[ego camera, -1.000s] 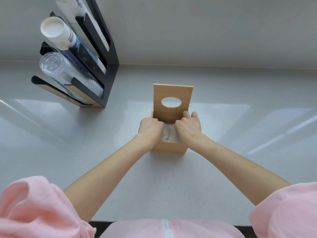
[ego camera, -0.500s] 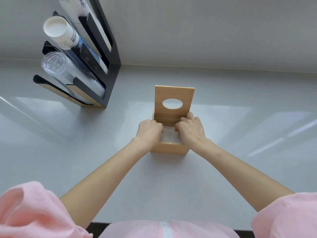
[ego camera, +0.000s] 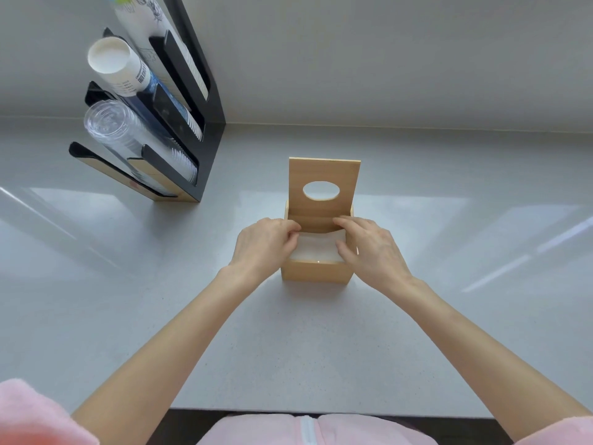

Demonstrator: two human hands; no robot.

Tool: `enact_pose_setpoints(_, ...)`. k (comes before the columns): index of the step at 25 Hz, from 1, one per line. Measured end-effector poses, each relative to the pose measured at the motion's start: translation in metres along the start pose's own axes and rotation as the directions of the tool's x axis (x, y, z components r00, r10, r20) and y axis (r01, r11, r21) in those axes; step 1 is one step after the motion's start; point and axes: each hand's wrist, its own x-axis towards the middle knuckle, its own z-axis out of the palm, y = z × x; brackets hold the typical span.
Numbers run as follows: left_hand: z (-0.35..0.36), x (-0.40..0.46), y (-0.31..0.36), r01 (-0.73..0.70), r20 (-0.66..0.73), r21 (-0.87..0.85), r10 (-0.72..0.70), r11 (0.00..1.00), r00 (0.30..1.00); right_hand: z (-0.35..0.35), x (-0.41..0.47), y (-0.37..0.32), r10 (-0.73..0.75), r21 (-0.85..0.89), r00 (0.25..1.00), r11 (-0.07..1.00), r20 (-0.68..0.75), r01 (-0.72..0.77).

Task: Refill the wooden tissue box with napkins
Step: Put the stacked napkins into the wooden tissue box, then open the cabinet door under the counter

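Observation:
The wooden tissue box (ego camera: 316, 273) stands mid-counter with its lid (ego camera: 324, 175), which has an oval hole, raised upright at the back. White napkins (ego camera: 316, 251) lie inside, just below the rim. My left hand (ego camera: 264, 247) is at the box's left side, its fingertips pinched at the far left corner of the napkins. My right hand (ego camera: 369, 252) rests over the right side with fingers apart, the index finger touching the lid's lower edge and the thumb above the napkins.
A black cup dispenser rack (ego camera: 192, 123) stands at the back left, holding paper cups (ego camera: 112, 59) and clear plastic cups (ego camera: 109, 123). The grey counter (ego camera: 449, 252) meets a wall behind, and its front edge lies near my body.
Both hands have lifted out of the box and spread toward its sides, uncovering the napkins. Earlier they were pressed down together on the stack.

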Motion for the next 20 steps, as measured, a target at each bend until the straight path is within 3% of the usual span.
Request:
enact_pose_setpoints(6, 0.003, -0.029, 0.007, -0.003, -0.055, 0.015, 0.004, 1.000, 0.999, -0.009, -0.023, -0.002, -0.007, -0.045, 0.997, 0.999, 0.082, 0.010)
enact_pose_setpoints(20, 0.041, -0.156, 0.085, 0.225, -0.064, 0.198, -0.216, 0.954, 0.974, -0.021, -0.148, 0.027, -0.088, -0.220, 0.975, 0.966, 0.204, 0.133)
